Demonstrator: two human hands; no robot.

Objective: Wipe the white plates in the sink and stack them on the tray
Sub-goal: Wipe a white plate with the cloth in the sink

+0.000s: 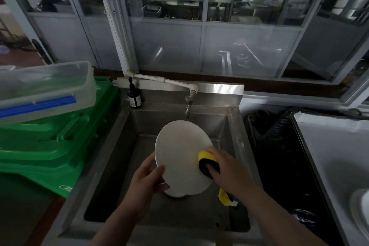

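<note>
Glass-panelled partitions (219, 26) with pale metal frames stand behind a stainless steel sink (127, 138), and a white pipe runs down to a tap (188, 104) over the basin.

At the grip, the left hand (147, 177) holds a white plate (179, 156) by its lower left rim, thumb curled over the front face and fingers behind it. That plate is tilted up on edge above the basin, its face turned toward the camera. The right hand (225, 170) grips a yellow and black sponge (207, 163), fingers curled round it, and presses it against the plate's right edge.

Just below the held plate, a second white dish (176, 193) shows only as a sliver at the basin floor, mostly hidden. Under the right wrist lies a yellow cloth or glove (224, 198); which one cannot be told.

Further out, a dark pump bottle (134, 97) stands on the sink's back left corner. Left of the sink are stacked green plastic crates (50, 142), with a clear plastic box (46, 88) carrying a blue clip resting on top. Right of the sink is a dark gap holding a black bag (279, 146), and beyond it a steel tray (339, 156) on the table, with the pale rim of a dish (361, 209) at the frame's edge.
</note>
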